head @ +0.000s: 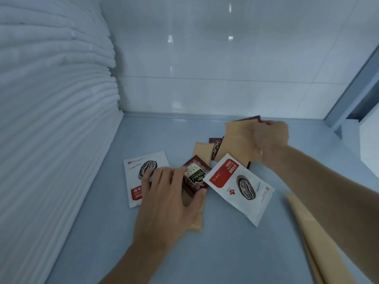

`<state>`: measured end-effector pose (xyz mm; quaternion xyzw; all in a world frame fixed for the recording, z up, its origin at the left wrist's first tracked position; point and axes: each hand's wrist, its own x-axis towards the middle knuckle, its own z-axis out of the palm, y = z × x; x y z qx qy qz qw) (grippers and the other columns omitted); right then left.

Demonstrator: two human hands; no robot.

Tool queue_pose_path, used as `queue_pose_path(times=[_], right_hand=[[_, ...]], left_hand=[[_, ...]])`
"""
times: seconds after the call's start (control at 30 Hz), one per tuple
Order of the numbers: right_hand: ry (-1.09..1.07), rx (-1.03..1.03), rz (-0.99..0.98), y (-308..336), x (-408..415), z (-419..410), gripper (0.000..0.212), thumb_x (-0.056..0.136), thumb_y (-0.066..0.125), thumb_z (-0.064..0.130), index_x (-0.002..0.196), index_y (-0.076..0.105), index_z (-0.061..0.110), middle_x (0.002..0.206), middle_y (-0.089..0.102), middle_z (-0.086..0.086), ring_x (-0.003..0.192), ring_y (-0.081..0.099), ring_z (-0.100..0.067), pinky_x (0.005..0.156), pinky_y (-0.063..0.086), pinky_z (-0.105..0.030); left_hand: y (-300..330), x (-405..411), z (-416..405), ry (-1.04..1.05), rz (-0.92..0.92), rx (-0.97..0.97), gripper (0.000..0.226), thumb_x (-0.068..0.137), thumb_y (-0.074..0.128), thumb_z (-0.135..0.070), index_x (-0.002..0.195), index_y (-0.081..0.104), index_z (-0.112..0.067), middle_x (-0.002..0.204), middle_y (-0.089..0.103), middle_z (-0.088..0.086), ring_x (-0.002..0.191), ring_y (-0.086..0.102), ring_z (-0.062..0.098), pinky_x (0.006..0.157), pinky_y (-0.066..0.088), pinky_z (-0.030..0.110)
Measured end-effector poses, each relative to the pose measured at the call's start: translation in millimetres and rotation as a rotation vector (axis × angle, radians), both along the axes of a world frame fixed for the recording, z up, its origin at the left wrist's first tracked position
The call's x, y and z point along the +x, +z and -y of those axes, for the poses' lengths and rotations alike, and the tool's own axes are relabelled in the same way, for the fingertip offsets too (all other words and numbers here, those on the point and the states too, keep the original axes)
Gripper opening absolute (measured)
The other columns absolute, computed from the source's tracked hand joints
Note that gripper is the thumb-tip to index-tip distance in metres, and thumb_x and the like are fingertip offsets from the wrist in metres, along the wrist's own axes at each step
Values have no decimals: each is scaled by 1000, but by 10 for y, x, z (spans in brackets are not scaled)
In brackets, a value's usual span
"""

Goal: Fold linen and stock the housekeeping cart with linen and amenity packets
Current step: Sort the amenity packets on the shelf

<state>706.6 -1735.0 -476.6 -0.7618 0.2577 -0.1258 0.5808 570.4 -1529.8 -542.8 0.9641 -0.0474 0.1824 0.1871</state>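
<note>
Cart shelf (225, 253) with amenity packets. The left hand (166, 201) pinches a maroon tea packet (194, 177) labelled "CHALI" between thumb and fingers, its print upside down to the viewer; its outer fingers rest on a white coffee-bean packet (143, 167). A second white coffee packet (240, 187) lies diagonally at mid-shelf, long axis running toward the near right corner. The right hand (270, 138), fingers curled, grips tan packets (238, 144) near the far edge. Folded white linen (51, 119) is stacked along the left edge.
</note>
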Motion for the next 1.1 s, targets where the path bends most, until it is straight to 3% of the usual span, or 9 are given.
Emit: queue_pose_path(times=[0.13,0.23,0.43,0.5,0.63,0.8,0.9,1.03,1.1], right_hand=[[-133,259,96,170,-68,179,16,83,59,11,69,58,18,72,58,3,71,52,-20,70,49,-33],[-6,363,157,239,-249,245,17,79,65,4,72,59,18,67,53,1,68,43,-21,64,43,-32],[234,543,308,346,-610,223,27,85,68,-2,73,61,21,58,61,8,46,52,-7,54,43,-24],[353,453,310,328,-751,179,24,85,69,-3,74,63,18,67,63,3,53,54,-8,55,44,-23],[666,-45,174,184,-1094,73,16,79,80,12,71,68,19,69,64,7,61,55,-3,58,42,-8],[730,-7,94,58,-1337,57,19,74,85,18,68,68,22,72,68,10,66,60,-3,61,44,-9],[785,-29,46,28,-1426,97,16,73,85,20,71,70,22,74,69,11,71,60,-7,67,42,-19],[526,-123,189,45,-1468,172,9,79,80,23,77,71,22,78,72,13,75,65,-4,66,45,-20],[308,-17,299,103,-1492,216,8,84,77,21,80,70,19,80,75,6,78,71,-10,70,52,-27]], left_hand=[[-11,-20,-2,-11,84,57,53,88,49,-57,110,70,-14,97,66,2,101,58,25,103,41,53],[-41,-32,4,-10,229,149,40,95,55,-43,94,73,-8,88,69,7,93,63,28,101,43,53],[-66,-32,12,-79,453,244,32,98,55,-21,70,63,-7,69,60,8,73,58,31,80,50,48],[-69,-41,9,-103,440,217,30,96,58,-23,72,64,-7,71,60,8,73,58,31,75,50,47],[-34,-60,21,-125,394,158,31,94,63,-34,83,70,-5,76,62,9,75,59,30,71,51,43],[46,-87,74,-142,414,201,28,92,65,-20,67,67,-7,63,55,8,63,54,29,58,46,38],[140,-89,103,-192,380,296,29,70,81,0,55,58,-8,57,53,8,57,53,28,49,43,34],[329,-108,131,-94,432,300,27,67,78,4,55,57,-6,57,54,10,54,57,28,42,38,31],[439,-124,90,8,481,184,20,75,72,2,60,60,-4,61,56,12,56,58,29,40,39,32]])
